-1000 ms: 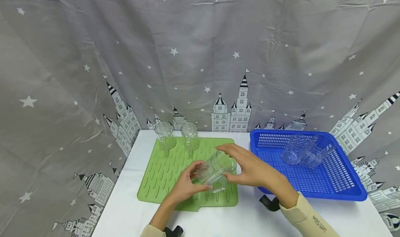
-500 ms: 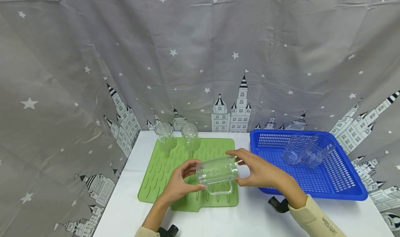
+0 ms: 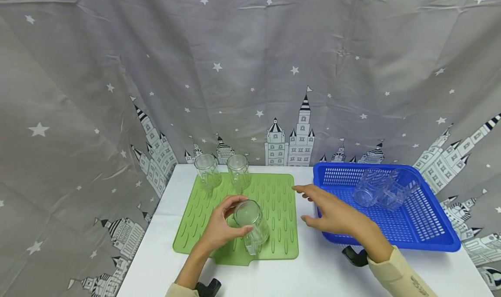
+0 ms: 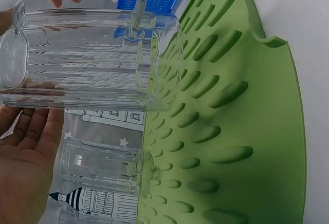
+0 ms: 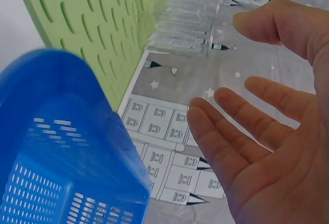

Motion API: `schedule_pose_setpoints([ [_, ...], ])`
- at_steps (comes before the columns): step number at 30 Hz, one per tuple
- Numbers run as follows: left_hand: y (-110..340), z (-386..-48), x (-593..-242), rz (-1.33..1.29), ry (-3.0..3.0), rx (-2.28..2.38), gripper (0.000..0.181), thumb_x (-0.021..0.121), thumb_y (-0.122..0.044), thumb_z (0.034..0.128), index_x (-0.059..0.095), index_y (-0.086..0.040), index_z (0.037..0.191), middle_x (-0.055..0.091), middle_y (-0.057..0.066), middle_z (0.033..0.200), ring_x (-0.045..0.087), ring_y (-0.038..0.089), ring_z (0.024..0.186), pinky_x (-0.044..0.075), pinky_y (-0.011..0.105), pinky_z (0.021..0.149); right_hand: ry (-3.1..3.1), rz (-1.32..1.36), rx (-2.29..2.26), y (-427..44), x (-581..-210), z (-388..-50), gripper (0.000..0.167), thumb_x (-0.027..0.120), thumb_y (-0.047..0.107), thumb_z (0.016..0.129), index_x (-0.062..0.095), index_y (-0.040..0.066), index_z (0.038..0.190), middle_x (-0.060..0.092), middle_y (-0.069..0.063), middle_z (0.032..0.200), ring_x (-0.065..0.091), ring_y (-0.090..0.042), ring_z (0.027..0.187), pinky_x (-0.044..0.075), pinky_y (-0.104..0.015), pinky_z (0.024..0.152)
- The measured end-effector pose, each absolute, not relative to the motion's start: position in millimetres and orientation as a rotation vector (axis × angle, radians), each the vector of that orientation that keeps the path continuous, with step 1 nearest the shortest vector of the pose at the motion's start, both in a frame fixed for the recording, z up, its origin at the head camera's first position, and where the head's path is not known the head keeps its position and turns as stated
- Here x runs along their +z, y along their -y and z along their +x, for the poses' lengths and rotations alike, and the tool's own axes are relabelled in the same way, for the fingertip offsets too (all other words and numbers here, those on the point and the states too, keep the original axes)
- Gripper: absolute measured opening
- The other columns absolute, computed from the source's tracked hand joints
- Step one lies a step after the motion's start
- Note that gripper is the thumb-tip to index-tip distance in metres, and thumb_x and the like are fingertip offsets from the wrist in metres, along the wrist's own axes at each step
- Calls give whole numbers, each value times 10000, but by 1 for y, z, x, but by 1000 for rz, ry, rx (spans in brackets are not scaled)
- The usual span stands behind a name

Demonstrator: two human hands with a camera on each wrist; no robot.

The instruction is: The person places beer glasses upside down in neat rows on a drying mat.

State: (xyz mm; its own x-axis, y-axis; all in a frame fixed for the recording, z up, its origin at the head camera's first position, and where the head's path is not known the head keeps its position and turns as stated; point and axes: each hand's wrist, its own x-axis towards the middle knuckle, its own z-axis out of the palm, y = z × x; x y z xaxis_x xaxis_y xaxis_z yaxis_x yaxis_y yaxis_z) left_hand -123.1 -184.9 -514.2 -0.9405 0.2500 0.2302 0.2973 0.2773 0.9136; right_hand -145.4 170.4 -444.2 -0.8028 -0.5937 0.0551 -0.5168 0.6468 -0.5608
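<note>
My left hand (image 3: pixel 225 225) grips a clear glass mug (image 3: pixel 258 231) near its upper end, thumb and fingers on either side. The mug is near upright, slightly tilted, and its handle faces the front edge. In the left wrist view the glass mug (image 4: pixel 97 54) lies across the frame, its lower end towards the green mat (image 4: pixel 257 131); whether it touches is unclear. My right hand (image 3: pixel 332 210) hovers between mat and basket, fingers spread and holding nothing; the right wrist view shows the right hand (image 5: pixel 272 147) with a bare palm.
Two glass mugs, one (image 3: pixel 208 171) left of the other (image 3: pixel 238 171), stand at the mat's back left. A blue basket (image 3: pixel 391 245) on the right holds more clear mugs (image 3: pixel 368 190). A grey curtain (image 3: pixel 250 71) hangs behind the white table (image 3: pixel 282 279).
The mug has turned from lying sideways between both hands to near upright over the mat. My right hand has let go of it and moved right; the left hand still holds it.
</note>
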Motion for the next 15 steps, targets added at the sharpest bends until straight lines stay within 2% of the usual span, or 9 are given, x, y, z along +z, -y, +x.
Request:
schedule_pose_setpoints([
  [10,184,-126,-512,-562,2462,-1766,734,965,-166,762,644,-200,1420,647,69,1399,623,132,1267,555,264,1107,-2820,-939,-873,-187,-446,-146,720,789,224,953,477,115,1593,609,-102,1527,684,-304,1294,604,-537,1070],
  [15,182,-129,-510,-576,2468,-1741,739,973,-173,752,648,-186,1415,649,80,1383,636,185,1254,578,273,1088,-2820,-886,-854,-192,-446,-147,727,788,259,969,465,131,1608,588,-96,1556,668,-296,1320,594,-541,1092],
])
